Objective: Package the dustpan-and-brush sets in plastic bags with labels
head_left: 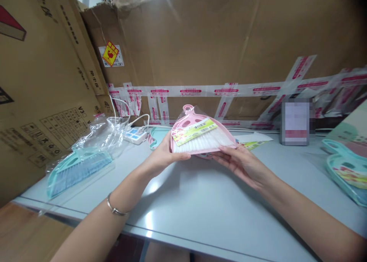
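Both hands hold up a pink dustpan and brush set [202, 135] above the table. Its white bristles face me, and a yellow-green label [195, 131] lies slanted across it, under what looks like clear wrapping. My left hand [162, 153] grips the left edge, thumb along the bottom rim. At the lower right corner, my right hand [243, 160] pinches the rim between thumb and fingers. A turquoise brush and dustpan set [80, 170] in a clear plastic bag [100, 137] lies on the left. More turquoise sets [348, 170] rest at the right edge.
Large cardboard boxes [200, 36] with printed tape stand along the back and left of the white table [200, 208]. A white power strip [134, 135] with cables sits at back left. A small, partly blurred upright object [296, 122] stands at back right.
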A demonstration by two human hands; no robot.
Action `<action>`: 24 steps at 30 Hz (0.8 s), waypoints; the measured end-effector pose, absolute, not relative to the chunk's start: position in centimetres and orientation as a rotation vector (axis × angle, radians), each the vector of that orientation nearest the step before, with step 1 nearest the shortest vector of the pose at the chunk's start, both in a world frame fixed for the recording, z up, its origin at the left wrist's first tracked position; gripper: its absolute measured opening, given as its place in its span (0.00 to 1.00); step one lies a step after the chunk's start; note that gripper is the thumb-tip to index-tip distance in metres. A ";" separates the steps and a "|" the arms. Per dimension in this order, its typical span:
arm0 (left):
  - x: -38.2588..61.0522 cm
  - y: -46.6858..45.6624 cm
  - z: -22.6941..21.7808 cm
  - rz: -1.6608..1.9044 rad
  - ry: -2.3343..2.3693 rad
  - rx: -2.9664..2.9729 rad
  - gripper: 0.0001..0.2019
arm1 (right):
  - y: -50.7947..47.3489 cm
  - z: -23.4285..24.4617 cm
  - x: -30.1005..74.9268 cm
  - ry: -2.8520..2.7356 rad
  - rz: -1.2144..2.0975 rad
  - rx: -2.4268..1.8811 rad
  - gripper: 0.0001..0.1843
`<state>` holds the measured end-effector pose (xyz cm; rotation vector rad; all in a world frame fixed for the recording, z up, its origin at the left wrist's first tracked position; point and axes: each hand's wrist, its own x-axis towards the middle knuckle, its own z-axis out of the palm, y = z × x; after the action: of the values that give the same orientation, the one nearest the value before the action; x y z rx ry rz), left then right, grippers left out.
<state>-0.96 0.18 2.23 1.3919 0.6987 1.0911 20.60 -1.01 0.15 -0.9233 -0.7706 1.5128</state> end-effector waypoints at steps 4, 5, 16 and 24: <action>-1.1 0.5 1.9 1.112 0.752 1.365 0.35 | -1.0 0.1 20.8 -0.705 1.528 -0.891 0.12; -1.1 0.5 1.8 1.120 0.801 1.341 0.35 | -1.0 0.1 20.8 -0.699 1.530 -0.885 0.12; 0.0 0.4 1.9 1.225 1.153 1.217 0.18 | -1.2 0.0 20.3 -0.730 1.537 -0.992 0.05; -0.3 -0.5 2.8 1.175 1.183 1.444 0.19 | -1.4 -0.1 20.0 -0.779 1.348 -1.038 0.20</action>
<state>-0.31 -0.45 2.83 1.4441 1.1833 1.1753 19.98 -1.40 -0.14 -1.0377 -0.7794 1.3478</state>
